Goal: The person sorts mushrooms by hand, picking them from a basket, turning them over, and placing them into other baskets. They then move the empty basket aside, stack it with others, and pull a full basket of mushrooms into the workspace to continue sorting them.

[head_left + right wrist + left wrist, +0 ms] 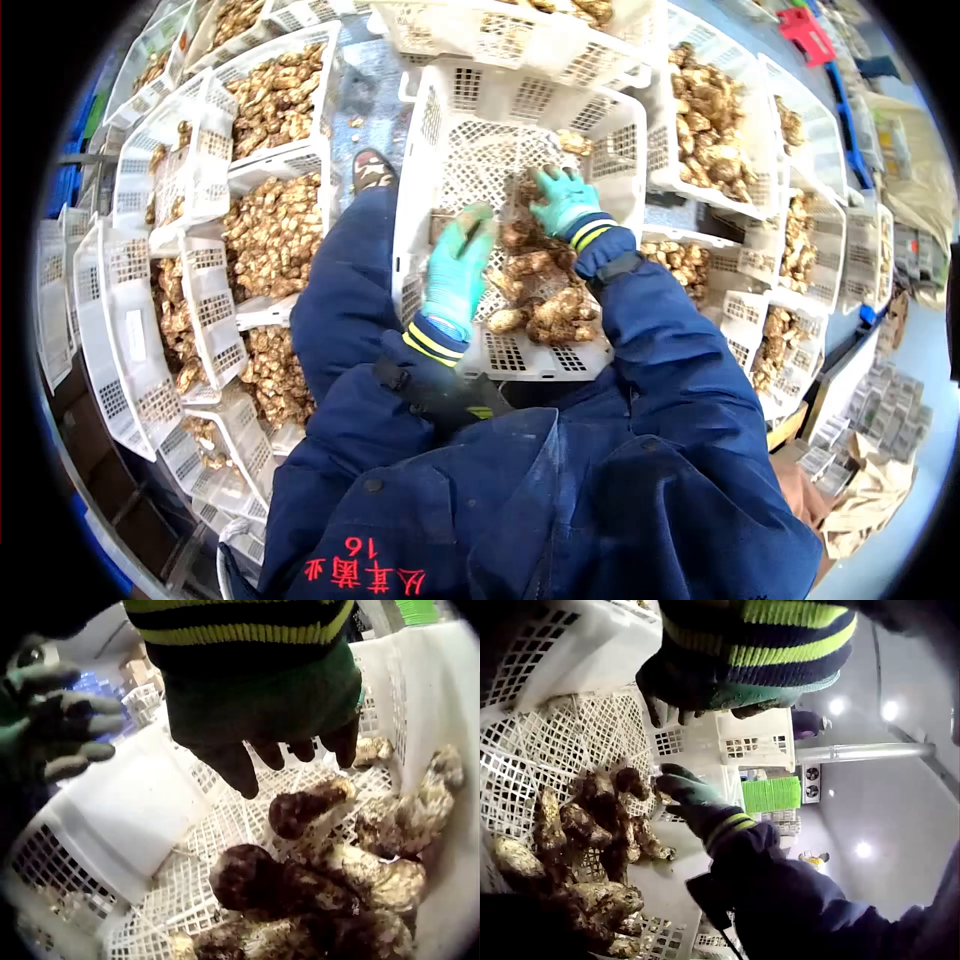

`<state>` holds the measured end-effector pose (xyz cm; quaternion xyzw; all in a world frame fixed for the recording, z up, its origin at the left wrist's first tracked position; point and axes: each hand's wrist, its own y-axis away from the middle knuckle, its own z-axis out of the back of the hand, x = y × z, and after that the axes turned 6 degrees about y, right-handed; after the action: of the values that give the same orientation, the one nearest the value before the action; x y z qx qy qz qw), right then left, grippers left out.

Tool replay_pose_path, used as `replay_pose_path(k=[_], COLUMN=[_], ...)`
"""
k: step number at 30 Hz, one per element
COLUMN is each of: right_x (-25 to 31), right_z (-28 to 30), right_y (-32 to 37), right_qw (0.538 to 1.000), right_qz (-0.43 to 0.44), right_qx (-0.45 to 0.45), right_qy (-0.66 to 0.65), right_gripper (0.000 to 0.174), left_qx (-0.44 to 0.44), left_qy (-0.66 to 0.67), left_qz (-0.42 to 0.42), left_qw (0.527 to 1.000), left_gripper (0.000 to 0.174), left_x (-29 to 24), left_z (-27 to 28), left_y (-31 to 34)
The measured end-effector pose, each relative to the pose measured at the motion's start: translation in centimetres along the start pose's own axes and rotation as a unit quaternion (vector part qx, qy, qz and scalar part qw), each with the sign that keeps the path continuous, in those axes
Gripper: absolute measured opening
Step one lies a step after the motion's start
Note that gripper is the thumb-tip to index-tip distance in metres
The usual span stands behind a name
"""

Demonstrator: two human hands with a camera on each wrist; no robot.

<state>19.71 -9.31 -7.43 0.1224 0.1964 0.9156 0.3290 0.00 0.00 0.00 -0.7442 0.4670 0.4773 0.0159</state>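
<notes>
Head view: green-gloved left hand (458,270), green-gloved right hand (566,200), fingers relaxed, empty; knobbly brown mushrooms (556,312), white perforated plastic crate (625,140) beneath.

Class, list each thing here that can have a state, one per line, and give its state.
Centre crate: open-topped, partly filled
Mushrooms: loose, soiled, mostly at near end
Far mushroom: lying apart
Left hand: gloved, open, holding nothing
Right hand: gloved, open
Upper-right crate: open-topped, well filled
</notes>
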Motion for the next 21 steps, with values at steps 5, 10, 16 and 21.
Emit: replay_pose_path(k=[5, 10, 16, 21], right_x=[2.8, -2.0, 0.0, 2.1], right_z=[-0.8, -3.1, 6.6, 7.2], right_y=[-3.2, -3.3, 7.3, 9.5], right_qw=[0.994, 0.827, 0.421, 0.388], right_qz=[-0.046, -0.082, 0.136, 0.157], right_qx=[0.046, -0.006, 0.138, 0.098], right_qy=[0.086, -0.556, -0.886, -0.903], right_gripper=[0.062, 0.031, 0.054, 0.058], left_qx=[-0.012, -0.015, 0.178, 0.318], left_qy=[0.034, 0.004, 0.022, 0.030], left_qz=[0.044, 0.033, 0.270, 0.298], left_qw=[0.998, 0.999, 0.946, 0.899], left_gripper=[0.030, 0.033, 0.068, 0.073], left_x=[-1.1, -0.5, -0.5, -2.1], left_z=[-1.2, -0.4, -1.1, -2.0], left_y=[-0.3, -0.8, -0.4, 0.5])
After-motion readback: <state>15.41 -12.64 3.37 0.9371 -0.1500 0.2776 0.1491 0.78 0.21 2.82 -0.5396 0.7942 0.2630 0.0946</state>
